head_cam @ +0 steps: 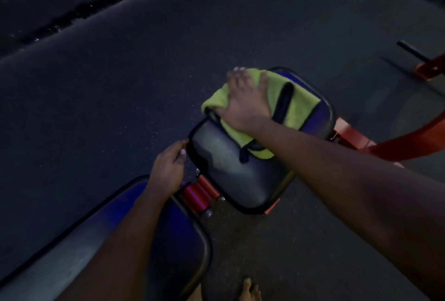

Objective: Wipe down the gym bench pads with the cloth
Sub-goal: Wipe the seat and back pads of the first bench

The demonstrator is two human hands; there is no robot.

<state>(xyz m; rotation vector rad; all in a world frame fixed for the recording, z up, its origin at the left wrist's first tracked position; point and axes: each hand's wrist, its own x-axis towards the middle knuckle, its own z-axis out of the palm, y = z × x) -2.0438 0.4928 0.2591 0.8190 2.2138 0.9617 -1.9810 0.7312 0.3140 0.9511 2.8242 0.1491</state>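
A dark seat pad [240, 175] with black piping sits on a red frame in the middle of the view. A yellow-green cloth [301, 105] with black trim lies spread over its far half. My right hand [245, 101] presses flat on the cloth, fingers spread toward the pad's far edge. My left hand [168, 168] rests against the seat pad's near-left edge, fingertips touching the piping. The longer back pad [178, 235], blue-black, fills the lower left under my left forearm.
The red bench frame [390, 144] runs off to the right, with a black bar [411, 50] at its far end. Red hinge tubes [197, 195] join the two pads. Dark rubber flooring surrounds the bench. A bare foot [249, 291] stands at the bottom edge.
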